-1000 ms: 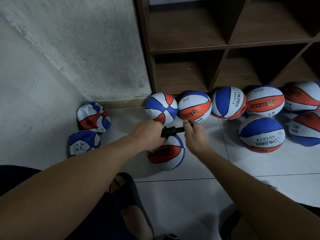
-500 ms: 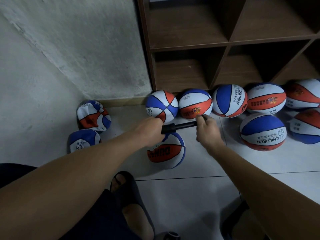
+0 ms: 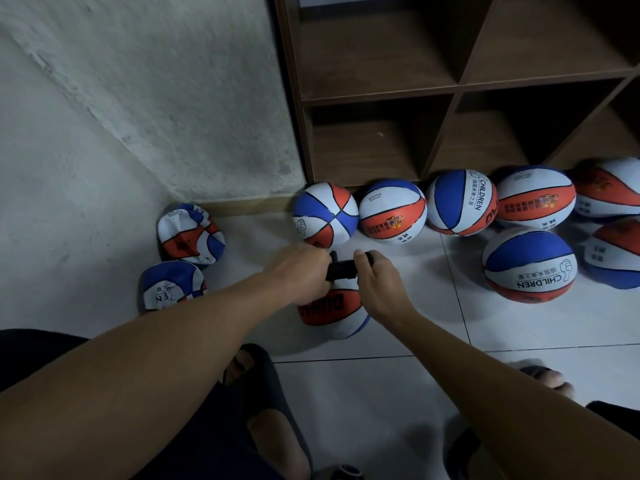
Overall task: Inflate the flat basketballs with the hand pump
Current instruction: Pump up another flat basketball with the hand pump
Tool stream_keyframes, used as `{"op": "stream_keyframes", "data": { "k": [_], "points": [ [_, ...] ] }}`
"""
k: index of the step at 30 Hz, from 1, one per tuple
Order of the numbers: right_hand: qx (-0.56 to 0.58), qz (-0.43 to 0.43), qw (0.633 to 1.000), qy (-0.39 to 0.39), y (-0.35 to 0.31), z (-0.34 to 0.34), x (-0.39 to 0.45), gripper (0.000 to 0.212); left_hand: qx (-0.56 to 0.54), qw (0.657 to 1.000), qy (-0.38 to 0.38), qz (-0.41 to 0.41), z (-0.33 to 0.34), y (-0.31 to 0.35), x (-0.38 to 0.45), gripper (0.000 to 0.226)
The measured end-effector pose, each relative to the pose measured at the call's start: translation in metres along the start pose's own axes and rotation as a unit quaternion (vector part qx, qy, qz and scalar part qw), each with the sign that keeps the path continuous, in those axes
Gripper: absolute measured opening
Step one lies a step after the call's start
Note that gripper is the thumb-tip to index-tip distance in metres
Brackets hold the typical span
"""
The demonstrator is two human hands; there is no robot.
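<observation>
Dark wooden shelving [image 3: 460, 88] is looming at twelve o'clock over inflated balls [image 3: 393, 211], while two crumpled ones [image 3: 190, 233] are sagging at nine o'clock. Centre frame, a half-soft basketball [image 3: 332, 311] is resting on the floor as the left hand [image 3: 298, 271] is gripping the hand pump [image 3: 341, 270] barrel and the right hand [image 3: 377, 280] is curling round its handle. Its limp skin will likely buckle; hold near the valve.

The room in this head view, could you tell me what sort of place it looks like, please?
Probably a sports equipment storeroom: many blue, white and orange children's basketballs lie on a pale tiled floor beside a dark wooden cubby shelf and a rough plastered wall.
</observation>
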State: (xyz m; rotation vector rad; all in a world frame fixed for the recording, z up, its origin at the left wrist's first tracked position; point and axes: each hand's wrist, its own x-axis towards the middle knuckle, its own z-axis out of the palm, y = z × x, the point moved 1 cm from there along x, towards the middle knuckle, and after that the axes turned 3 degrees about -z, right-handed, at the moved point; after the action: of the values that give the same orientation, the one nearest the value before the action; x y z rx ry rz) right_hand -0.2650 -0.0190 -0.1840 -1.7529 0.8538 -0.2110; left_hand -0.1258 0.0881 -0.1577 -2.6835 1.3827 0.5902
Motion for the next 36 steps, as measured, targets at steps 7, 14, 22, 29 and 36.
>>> {"op": "stream_keyframes", "data": {
  "k": [7, 14, 22, 29, 36],
  "points": [
    [0.017, 0.032, 0.998, 0.05, 0.024, -0.05, 0.019, 0.044, -0.074, 0.997, -0.033, -0.006, -0.004, -0.011, -0.002, 0.02],
    [0.082, 0.062, 0.993, 0.063, 0.033, -0.079, 0.026, 0.031, -0.085, 0.995, -0.053, -0.024, -0.005, -0.015, -0.001, 0.032],
    [0.037, 0.031, 0.997, 0.063, 0.011, -0.023, 0.004, 0.037, -0.044, 0.997, -0.041, -0.037, 0.004, -0.003, -0.002, 0.021],
    [0.015, 0.018, 1.0, 0.02, 0.003, 0.008, -0.013, 0.037, -0.006, 0.998, -0.069, -0.008, 0.003, 0.005, -0.007, 0.01],
    [0.028, 0.022, 0.999, 0.024, 0.002, 0.004, -0.008, 0.035, 0.002, 0.999, -0.047, -0.003, -0.004, 0.006, -0.007, 0.011]
  ]
}}
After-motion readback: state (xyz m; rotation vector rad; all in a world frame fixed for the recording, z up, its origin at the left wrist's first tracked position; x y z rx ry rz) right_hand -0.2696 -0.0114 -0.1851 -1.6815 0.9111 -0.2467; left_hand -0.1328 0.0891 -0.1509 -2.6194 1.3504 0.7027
